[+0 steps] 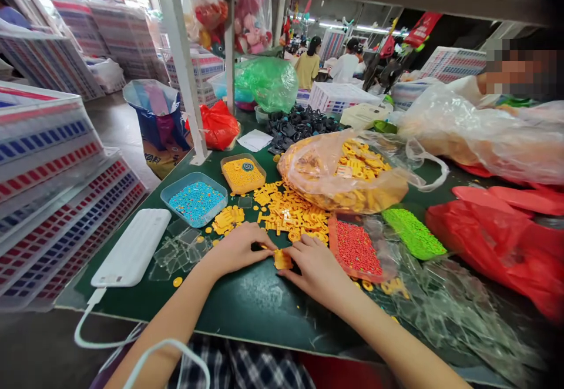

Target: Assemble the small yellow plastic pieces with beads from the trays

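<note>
- Small yellow piece [282,261]: lying between both hands' fingertips, just above the table; looking roughly square, so showing no clear long axis.
- Right hand [315,265]: being the nearer, reaching in from the piece's right; thumb and finger parting only by its width, apparently gripping it.
- Left hand [241,248]: pinching nearly closed at the piece's upper-left corner; whether it is holding anything, cannot tell.
- Green table [238,312]: bearing loose yellow parts [288,210] just beyond the hands, red beads [358,248] to the right, blue beads [197,201] to the left.
- Room: crates [44,183] standing at left; seated people [309,67] working behind.
</note>
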Action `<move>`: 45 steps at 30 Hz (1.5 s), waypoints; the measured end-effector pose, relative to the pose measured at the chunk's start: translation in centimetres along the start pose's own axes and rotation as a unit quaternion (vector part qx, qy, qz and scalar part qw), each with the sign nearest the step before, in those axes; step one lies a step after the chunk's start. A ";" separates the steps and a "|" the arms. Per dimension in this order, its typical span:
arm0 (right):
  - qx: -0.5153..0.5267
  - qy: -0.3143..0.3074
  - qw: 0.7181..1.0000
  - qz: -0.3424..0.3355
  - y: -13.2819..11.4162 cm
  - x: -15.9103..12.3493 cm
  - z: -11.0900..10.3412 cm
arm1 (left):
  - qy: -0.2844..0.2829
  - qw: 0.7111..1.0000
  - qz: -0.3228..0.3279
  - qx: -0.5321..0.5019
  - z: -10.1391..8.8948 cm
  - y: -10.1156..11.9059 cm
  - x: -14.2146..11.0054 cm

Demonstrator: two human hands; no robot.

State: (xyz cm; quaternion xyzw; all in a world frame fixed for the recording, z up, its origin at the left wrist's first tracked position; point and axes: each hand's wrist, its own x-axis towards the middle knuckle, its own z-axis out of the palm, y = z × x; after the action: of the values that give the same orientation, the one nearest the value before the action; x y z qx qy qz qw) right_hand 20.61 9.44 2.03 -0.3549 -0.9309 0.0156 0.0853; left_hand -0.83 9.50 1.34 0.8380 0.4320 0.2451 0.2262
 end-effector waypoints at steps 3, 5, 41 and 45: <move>0.033 -0.020 0.999 -0.026 0.9 -0.3 -0.3 | -0.027 0.999 0.002 0.024 0.0 0.2 0.2; 0.040 -0.012 0.999 -0.031 1.4 -0.3 -0.3 | -0.045 0.999 0.011 0.023 0.1 0.3 0.3; 0.036 0.139 0.989 -0.038 1.8 -0.3 2.6 | -0.141 0.883 -0.404 0.191 -14.2 -9.4 -0.9; 0.037 0.137 0.989 -0.041 1.8 -0.4 2.7 | -0.161 0.882 -0.408 0.169 -13.9 -9.2 -0.4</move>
State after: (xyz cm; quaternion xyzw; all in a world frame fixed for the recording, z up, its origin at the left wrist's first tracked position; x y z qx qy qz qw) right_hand 21.60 10.64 -0.83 -0.3120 -0.9230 -0.0018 0.2253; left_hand -15.11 16.30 6.59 0.6410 0.7283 -0.0842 0.2272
